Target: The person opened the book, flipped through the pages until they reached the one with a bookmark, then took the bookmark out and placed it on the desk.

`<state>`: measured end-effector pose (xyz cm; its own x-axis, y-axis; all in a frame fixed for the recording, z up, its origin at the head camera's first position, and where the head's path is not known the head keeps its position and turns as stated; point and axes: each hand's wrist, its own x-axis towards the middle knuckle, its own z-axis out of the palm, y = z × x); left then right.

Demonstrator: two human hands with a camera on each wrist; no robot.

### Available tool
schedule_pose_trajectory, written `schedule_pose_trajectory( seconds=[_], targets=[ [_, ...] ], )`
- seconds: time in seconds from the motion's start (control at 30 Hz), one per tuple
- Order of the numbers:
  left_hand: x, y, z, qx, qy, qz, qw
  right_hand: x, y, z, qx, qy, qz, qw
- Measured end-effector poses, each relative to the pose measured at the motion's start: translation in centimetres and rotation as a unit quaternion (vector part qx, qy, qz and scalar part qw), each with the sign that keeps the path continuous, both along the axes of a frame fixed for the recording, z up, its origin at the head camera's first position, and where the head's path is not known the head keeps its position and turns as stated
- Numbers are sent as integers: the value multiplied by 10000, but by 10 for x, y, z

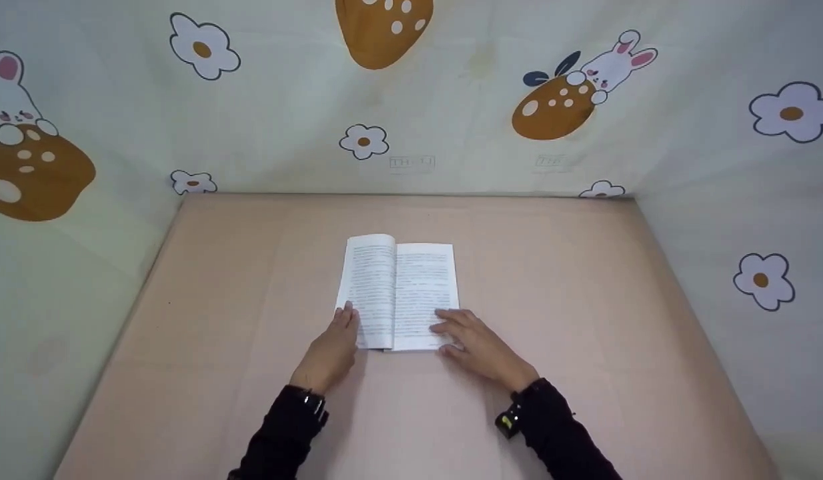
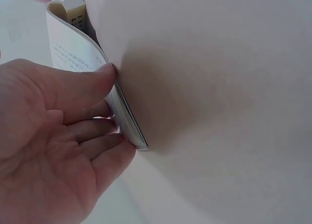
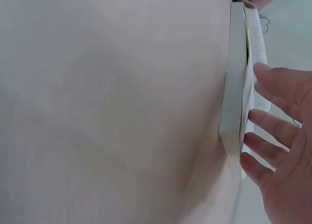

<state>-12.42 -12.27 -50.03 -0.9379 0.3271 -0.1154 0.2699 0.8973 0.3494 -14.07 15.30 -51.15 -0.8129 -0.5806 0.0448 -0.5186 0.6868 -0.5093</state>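
An open book (image 1: pixel 421 287) with white printed pages lies on the table, its left pages bulging up near the spine. At the lower left edge of it, my left hand (image 1: pixel 328 357) holds the book; in the left wrist view the thumb (image 2: pixel 100 80) is at the near edge of the left pages (image 2: pixel 80 46) and the fingers meet the side edge. My right hand (image 1: pixel 481 350) rests on the lower right page with fingers spread and fairly straight. In the right wrist view, its fingertips (image 3: pixel 251 158) touch the page surface above the thick page block (image 3: pixel 234 83).
A pinkish-beige table surface (image 1: pixel 218 300) surrounds the book. Pale fabric (image 1: pixel 285 100) printed with flowers, rabbits and brown strawberry-like shapes hangs at the back and both sides. Dark sleeves with strapped wrist devices (image 1: pixel 508 420) cover both forearms.
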Motion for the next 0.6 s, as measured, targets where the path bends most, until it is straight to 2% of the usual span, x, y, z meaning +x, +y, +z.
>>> schedule_pose_trajectory(
  seconds=[0.13, 0.33, 0.43, 0.6],
  targets=[
    [0, -1, -2, -133, 140, -18, 9998, -4, 10, -2, -132, -30, -142, 9998],
    [1, -1, -4, -161, 182, -78, 9997, -13, 22, -9, -239, -360, -321, 9985],
    [2, -1, -5, -69, 132, -66, 9999, -19, 27, -12, -238, -494, -215, 9983],
    [3, -3, -6, 30, 250, -76, 9997, -24, 32, -12, -424, -731, 39, 9964]
  ],
)
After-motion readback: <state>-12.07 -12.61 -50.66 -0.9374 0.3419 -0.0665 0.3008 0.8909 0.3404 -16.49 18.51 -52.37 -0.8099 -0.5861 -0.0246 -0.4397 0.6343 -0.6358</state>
